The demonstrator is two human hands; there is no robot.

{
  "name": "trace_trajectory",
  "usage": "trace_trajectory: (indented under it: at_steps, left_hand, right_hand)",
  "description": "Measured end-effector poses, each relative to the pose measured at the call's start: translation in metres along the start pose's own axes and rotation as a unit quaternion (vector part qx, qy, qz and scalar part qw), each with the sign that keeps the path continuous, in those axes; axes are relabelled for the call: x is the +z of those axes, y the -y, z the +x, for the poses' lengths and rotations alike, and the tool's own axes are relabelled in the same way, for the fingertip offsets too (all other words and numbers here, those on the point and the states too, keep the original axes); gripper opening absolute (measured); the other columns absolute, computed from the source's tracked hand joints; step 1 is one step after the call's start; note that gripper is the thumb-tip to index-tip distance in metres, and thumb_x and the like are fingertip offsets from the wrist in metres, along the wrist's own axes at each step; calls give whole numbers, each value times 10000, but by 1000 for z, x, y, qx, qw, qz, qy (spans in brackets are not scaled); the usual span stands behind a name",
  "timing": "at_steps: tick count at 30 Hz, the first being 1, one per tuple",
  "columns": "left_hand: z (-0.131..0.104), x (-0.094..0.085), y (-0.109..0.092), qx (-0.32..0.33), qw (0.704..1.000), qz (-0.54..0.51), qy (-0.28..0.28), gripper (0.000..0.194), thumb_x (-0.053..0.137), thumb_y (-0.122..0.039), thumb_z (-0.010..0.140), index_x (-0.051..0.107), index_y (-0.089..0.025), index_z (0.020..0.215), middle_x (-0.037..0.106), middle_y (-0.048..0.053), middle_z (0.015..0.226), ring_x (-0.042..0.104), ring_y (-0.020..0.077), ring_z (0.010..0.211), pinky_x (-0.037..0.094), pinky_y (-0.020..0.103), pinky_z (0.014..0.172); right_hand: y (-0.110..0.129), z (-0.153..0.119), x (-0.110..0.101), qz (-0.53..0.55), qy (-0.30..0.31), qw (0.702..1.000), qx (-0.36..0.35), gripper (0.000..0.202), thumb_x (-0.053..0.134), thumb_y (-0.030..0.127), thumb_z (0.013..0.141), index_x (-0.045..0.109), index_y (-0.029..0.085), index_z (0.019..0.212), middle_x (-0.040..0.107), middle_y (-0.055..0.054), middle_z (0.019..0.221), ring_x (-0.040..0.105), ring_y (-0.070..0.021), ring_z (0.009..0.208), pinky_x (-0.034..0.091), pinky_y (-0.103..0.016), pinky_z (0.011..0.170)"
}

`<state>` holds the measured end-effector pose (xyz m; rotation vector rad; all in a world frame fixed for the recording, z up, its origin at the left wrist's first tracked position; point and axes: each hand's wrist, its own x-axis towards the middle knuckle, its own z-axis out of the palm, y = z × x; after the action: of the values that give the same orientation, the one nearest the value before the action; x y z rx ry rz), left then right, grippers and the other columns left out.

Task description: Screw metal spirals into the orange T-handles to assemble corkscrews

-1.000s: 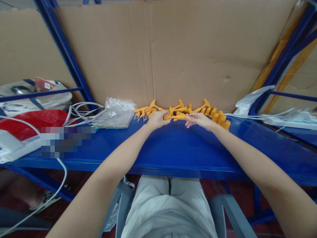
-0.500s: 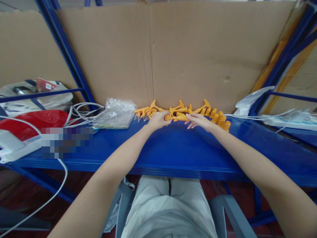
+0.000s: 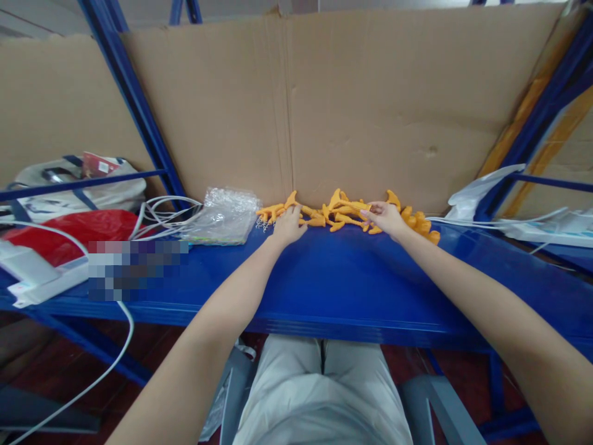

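Observation:
Orange plastic pieces (image 3: 345,219) of several shapes lie in a long row at the back of the blue shelf. My left hand (image 3: 290,227) is over the left part of the row, its fingers stretched onto the pieces and its thumb apart; no piece shows in its grasp. Toward the right of the row, my right hand (image 3: 386,217) pinches the end of a long orange piece (image 3: 356,205) between thumb and fingers. Small silvery wire-like bits (image 3: 264,225) lie by the left end of the row. Thicker orange pieces (image 3: 419,224) are heaped just past my right hand.
A cardboard sheet (image 3: 361,105) stands behind the blue shelf (image 3: 324,278). Clear plastic bags (image 3: 227,216) lie left of the row, near white cables (image 3: 162,216), a red bag (image 3: 88,228) and a power strip (image 3: 50,278). Blue uprights (image 3: 134,99) flank the shelf.
My hands have moved apart, the left one leftward and the right one rightward. The orange piece held between them has left the left hand. The view has shifted slightly.

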<state>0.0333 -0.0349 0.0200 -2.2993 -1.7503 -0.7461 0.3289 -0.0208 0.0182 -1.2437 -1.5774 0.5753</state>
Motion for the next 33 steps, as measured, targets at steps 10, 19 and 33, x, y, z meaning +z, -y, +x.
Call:
trace_trajectory:
  at_steps: [10,19,33]
  left_hand:
    - [0,1,16,-101,973,96,182,598,400,-390,1023,383,-208,1593,273,132,1726,251,318,1595,307,537,1258]
    - [-1,-4,14,-122,973,131,148,517,451,-394,1017,573,-158,1460,461,169,1601,431,334,1489,402,485,1206]
    - [3,3,23,-146,977,102,118,479,483,-414,982,640,-297,1419,521,110,1541,459,367,1454,409,522,1182]
  right_hand:
    - [18,19,30,-284,19,957,47,248,654,345,971,722,111,1019,771,-152,1015,758,-287,984,603,-339,817]
    - [4,11,40,-379,72,922,30,353,529,410,1017,744,149,1117,759,-161,1148,718,-297,1110,550,-374,923]
    - [25,-52,37,-499,128,838,-183,534,472,230,969,541,112,1484,532,-215,1548,513,-375,1416,418,-612,1129]
